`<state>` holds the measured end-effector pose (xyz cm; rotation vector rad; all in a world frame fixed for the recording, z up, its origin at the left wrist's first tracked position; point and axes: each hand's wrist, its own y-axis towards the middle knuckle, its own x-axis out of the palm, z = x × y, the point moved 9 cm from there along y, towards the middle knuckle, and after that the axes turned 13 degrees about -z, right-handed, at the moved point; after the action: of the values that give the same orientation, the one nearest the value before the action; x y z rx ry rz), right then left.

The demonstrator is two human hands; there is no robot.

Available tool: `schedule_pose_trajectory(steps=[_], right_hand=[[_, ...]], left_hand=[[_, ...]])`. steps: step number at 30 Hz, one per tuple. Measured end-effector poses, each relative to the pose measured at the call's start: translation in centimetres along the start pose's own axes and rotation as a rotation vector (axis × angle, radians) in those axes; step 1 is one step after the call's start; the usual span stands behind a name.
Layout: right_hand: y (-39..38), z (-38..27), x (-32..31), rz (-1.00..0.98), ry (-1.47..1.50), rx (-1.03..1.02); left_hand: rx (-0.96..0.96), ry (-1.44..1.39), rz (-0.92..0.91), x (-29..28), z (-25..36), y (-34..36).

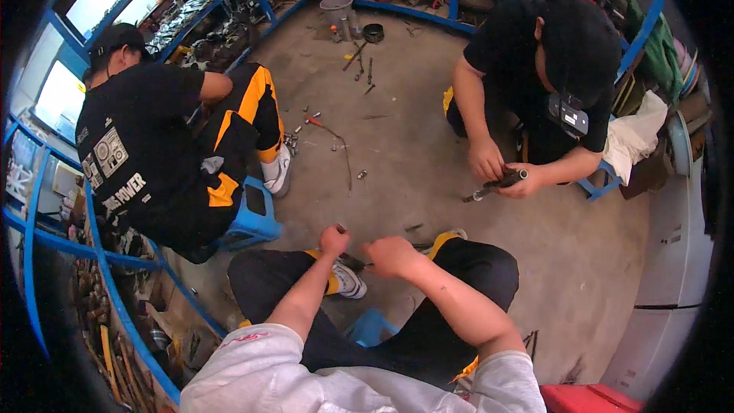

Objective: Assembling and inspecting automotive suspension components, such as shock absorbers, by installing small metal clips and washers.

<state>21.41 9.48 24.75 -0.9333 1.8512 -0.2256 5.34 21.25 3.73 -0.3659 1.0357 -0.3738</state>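
In the head view my left hand (334,240) is closed around a small dark piece (342,229), above my left shoe (352,281). My right hand (388,257) is closed near a dark metal part (350,262) that lies just between my hands; what its fingers hold is hidden and too small to name. A dark rod (414,227) lies on the floor beyond my right hand. Under me shows a blue plastic stool (371,326).
A person on a blue stool (252,213) at left bends toward a blue rack (95,229); another person (535,92) at right holds a metal part (482,193). Loose tools (361,61), a red-handled tool (313,121) and a bucket (336,9) stand or lie ahead. White cabinets (673,248) line the right.
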Motion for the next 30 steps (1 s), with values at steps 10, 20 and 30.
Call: schedule_pose_trajectory(steps=[10,20,30], right_hand=[[-0.2,2.8,4.1,0.036,0.011,0.035],[-2.7,3.1,3.3,0.097,0.030,0.027],[-2.9,2.3,1.3,0.090,0.000,0.015]], left_hand=[[0.187,0.108,-0.057,5.2,4.5,-12.5],[0.500,0.328,-0.063,12.3,5.8,-19.6],[0.179,0.146,0.037,3.2,4.0,-6.7]])
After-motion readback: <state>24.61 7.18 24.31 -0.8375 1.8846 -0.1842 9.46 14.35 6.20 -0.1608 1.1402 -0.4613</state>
